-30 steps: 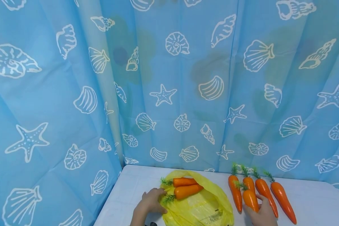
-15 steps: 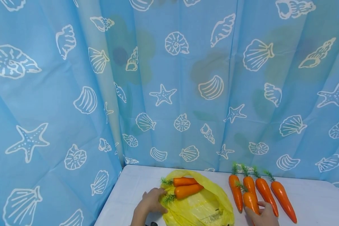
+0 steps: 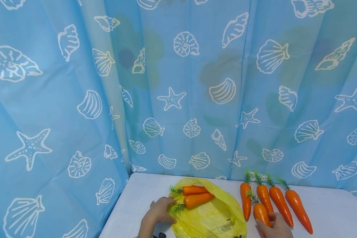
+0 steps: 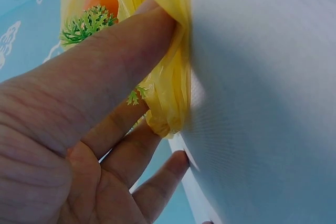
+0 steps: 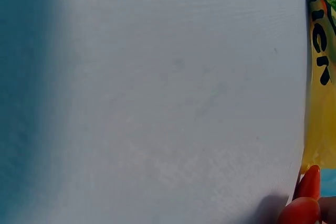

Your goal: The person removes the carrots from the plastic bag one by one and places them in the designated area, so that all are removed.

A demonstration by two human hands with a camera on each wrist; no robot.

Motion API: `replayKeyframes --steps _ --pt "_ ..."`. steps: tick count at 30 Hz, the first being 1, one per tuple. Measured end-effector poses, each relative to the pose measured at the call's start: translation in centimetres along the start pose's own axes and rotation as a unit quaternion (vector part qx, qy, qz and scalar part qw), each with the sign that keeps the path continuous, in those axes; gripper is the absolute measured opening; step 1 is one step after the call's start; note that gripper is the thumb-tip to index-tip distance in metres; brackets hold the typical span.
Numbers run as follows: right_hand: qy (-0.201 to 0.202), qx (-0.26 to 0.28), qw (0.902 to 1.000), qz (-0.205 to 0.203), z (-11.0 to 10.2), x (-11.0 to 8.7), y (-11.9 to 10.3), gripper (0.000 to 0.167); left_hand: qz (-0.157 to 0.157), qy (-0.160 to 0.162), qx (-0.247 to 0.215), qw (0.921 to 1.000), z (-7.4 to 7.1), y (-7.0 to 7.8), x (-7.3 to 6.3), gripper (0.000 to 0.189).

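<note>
A yellow plastic bag (image 3: 217,218) lies on the table with its mouth toward the left. Two orange carrots (image 3: 197,200) with green leafy tops rest in that mouth. My left hand (image 3: 160,211) pinches the bag's left rim; in the left wrist view the thumb (image 4: 121,51) presses on the gathered yellow film, fingers behind it. On the right, my right hand (image 3: 276,226) grips a carrot (image 3: 260,213) by its thick body, leafy top pointing away. This carrot overlaps the row behind it. In the right wrist view, carrot tips (image 5: 300,212) show at the lower right corner.
Several more carrots (image 3: 281,206) lie side by side right of the bag, tops toward the back. The table (image 3: 330,211) has a white cover. A blue curtain (image 3: 172,138) with white shell prints stands behind and along the left.
My right hand has drawn its carrot slightly toward me and left. The leftmost carrot of the row has swung its tip left, and its neighbour has shifted slightly. The left hand stays at the bag.
</note>
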State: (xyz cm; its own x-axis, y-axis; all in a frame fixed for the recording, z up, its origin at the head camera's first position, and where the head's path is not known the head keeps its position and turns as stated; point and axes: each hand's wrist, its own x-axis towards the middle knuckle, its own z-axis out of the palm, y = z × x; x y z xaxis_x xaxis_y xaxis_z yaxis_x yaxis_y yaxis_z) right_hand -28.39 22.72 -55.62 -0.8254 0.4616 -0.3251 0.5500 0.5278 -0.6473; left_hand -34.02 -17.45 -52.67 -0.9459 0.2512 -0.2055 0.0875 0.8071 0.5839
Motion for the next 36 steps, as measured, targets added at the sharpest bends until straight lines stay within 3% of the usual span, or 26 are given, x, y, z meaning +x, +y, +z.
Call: replayKeyframes --steps 5,13,23,29,36 --pt "-0.005 -0.017 0.9998 0.001 0.1 0.1 0.0 0.081 0.006 -0.001 -0.001 1.0000 0.1 -0.2 -0.1 0.061" --pt "-0.057 -0.030 0.9979 -0.009 0.1 0.7 1.2 0.086 0.000 -0.011 -0.001 0.9999 0.7 -0.3 -0.7 0.060" --pt "-0.027 -0.062 0.9975 -0.020 -0.7 0.2 0.3 0.081 0.006 -0.014 0.000 0.9999 0.6 -0.5 -0.6 0.060" --pt "-0.031 -0.067 0.9946 -0.073 -2.4 0.0 -1.2 0.087 0.008 -0.011 -0.001 0.9999 0.2 -0.4 -0.5 0.059" --pt "-0.009 -0.064 0.9824 -0.175 -4.3 0.0 -4.0 0.086 0.005 0.007 0.009 0.9999 -0.1 0.1 -0.1 0.058"
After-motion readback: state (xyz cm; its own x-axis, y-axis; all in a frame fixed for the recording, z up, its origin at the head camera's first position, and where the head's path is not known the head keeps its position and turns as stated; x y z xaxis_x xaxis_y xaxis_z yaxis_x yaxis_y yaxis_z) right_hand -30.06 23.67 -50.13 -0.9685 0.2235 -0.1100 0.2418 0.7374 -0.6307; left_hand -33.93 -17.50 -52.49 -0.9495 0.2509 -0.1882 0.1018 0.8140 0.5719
